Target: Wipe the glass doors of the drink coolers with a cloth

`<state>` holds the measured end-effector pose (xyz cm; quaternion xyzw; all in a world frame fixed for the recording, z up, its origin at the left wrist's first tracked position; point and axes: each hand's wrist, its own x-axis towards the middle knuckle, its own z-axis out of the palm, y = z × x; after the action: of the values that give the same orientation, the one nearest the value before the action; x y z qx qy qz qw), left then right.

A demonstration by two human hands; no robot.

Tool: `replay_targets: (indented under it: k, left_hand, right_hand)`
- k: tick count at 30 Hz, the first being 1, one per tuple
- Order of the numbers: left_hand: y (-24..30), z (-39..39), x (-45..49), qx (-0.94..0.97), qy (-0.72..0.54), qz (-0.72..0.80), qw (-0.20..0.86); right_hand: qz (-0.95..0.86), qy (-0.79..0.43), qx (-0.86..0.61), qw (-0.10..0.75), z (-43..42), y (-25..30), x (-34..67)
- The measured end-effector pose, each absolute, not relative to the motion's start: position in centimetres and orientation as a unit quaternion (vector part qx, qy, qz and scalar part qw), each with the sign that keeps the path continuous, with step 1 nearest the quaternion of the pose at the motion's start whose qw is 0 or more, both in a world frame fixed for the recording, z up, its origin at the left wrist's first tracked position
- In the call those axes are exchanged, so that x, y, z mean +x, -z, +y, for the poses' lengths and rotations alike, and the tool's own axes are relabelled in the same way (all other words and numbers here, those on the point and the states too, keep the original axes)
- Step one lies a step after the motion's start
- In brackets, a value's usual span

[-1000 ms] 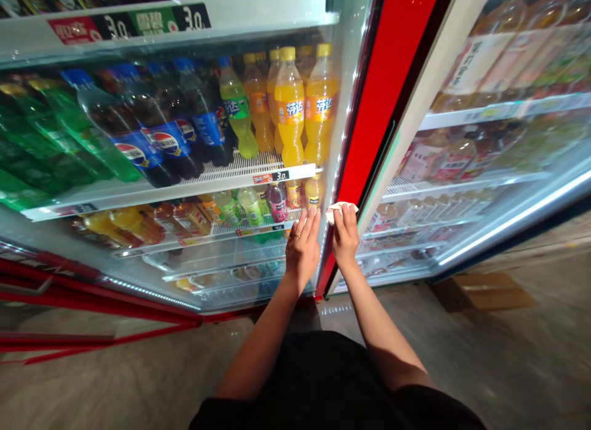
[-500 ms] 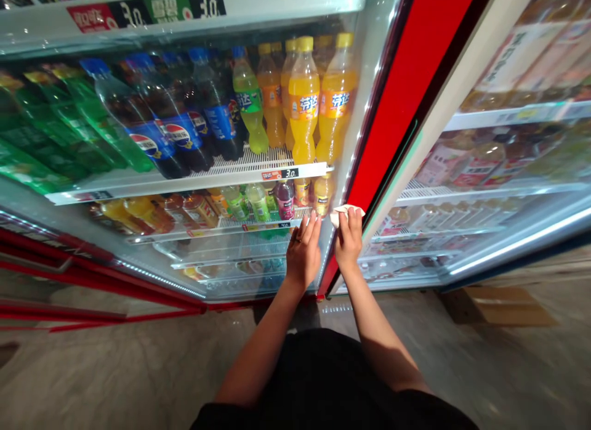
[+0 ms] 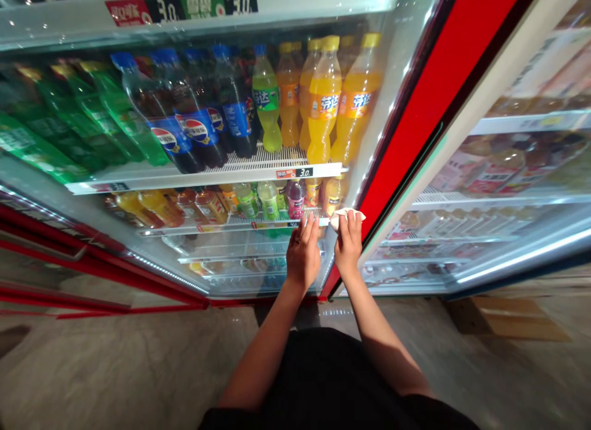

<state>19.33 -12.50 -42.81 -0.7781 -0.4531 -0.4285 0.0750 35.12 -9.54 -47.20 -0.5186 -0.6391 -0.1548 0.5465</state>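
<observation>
Head view: right fingers (image 3: pixel 353 228) hold pale cloth (image 3: pixel 335 221).

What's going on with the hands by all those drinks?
A person is reaching toward a fridge. Their right hand holds a white cloth near the lower part of the red strip beside the drinks. Their left hand is next to it, fingers stretched out, holding nothing. Behind the glass, yellow-capped orange bottles and other drinks stand on shelves.

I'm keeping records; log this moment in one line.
left hand: open, nothing visibly held | right hand: holding white cloth | red frame: beside cloth
</observation>
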Motion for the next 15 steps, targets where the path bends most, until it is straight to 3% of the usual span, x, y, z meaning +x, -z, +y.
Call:
replay_targets:
  k: [5,15]
  left_hand:
    - [42.8,-13.0,18.4,-0.772,0.43,-0.465,0.062]
    - [43.6,-14.0,15.4,-0.759,0.397,-0.507,0.093]
  right_hand:
    - [-0.606,0.168,-0.534,0.566,-9.3,46.1,34.0]
    - [-0.657,0.14,-0.559,0.486,-8.8,48.9,30.8]
